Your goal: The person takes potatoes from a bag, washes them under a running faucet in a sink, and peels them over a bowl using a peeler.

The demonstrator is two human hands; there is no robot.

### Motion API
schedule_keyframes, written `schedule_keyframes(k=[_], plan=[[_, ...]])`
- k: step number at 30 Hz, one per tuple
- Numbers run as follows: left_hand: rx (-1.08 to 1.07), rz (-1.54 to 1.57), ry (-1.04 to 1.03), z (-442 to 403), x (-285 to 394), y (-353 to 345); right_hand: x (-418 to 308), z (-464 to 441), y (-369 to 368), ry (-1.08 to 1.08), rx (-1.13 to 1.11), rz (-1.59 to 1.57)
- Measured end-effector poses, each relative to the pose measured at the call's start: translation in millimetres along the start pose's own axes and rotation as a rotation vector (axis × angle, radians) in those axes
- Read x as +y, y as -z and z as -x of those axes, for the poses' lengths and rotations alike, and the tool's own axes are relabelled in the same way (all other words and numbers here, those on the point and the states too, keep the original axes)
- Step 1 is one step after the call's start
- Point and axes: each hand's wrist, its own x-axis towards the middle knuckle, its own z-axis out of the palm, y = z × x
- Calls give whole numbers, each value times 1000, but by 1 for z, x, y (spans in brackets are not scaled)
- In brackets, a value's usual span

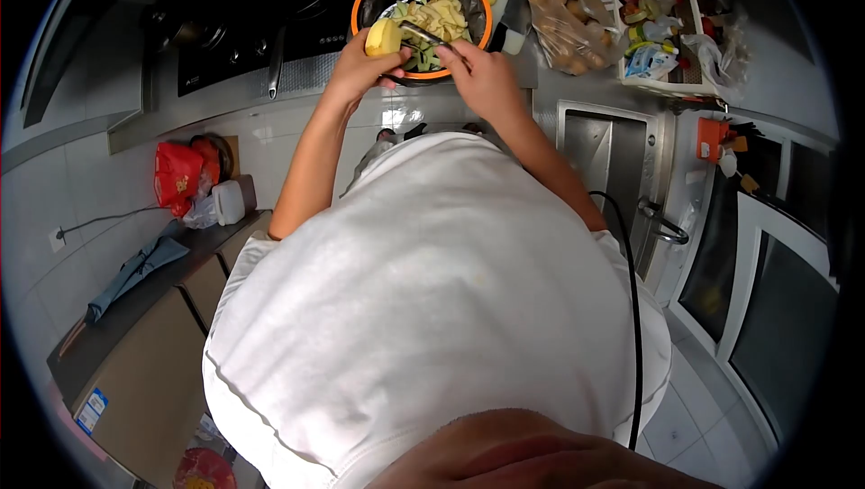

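My left hand (359,70) is closed around a pale yellow peeled potato (384,37), holding it over the near left side of a bin with an orange rim (488,13). In my right hand (487,83) is a slim dark peeler (423,34), its far end pointing left towards the potato. Whether the blade touches the potato I cannot tell. Inside the bin, yellowish and green peelings (441,13) lie on a dark liner. My fingers hide part of the peeler's handle.
Right of the bin, a plastic bag of potatoes (572,27) rests on the counter beside a rack of packets (653,38). A dark knife-like blade (518,11) lies between bin and bag. The stove (243,47) is at left, the sink (604,155) at right.
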Motion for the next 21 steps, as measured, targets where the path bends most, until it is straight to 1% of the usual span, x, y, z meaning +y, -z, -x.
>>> schedule_keyframes(k=[1, 2, 4, 5, 7, 8, 10, 11, 13, 15, 17, 19, 20, 21], plan=[[-26, 61, -41, -3, -4, 1, -6, 0, -4, -1, -1, -2], [-26, 58, -40, -5, -6, 2, -10, 1, -8, 66, -1, 39], [-165, 36, 8, -11, -9, 3, -20, 2, -11, 167, -10, 117], [-168, 34, 6, -11, -7, 3, -20, 1, -12, 166, -6, 118], [-240, 95, 97, -7, -5, 3, -18, 2, -15, 182, 1, 242], [-239, 95, 96, -7, -7, 5, -13, -2, -14, 183, 1, 242], [-311, 88, 97, -5, -13, 7, 13, -16, -9, 11, 69, 381], [-316, 87, 99, -1, -13, 5, 36, -22, -8, -23, 103, 340], [-185, 114, -19, 4, -11, 1, 43, -22, 5, -57, 44, 365], [-152, 84, -49, -1, -16, 5, 33, -17, 10, -60, 17, 330], [-135, -49, -111, -7, -18, 6, 19, -11, 12, -64, -4, 297], [-133, -74, -140, -10, -17, 5, 2, -6, 7, -47, 38, 46], [-133, -102, -165, -9, -17, 5, -5, -4, 4, -27, 37, -30], [-135, -105, -161, -8, -16, 4, -9, -3, -1, -32, 38, -33]])
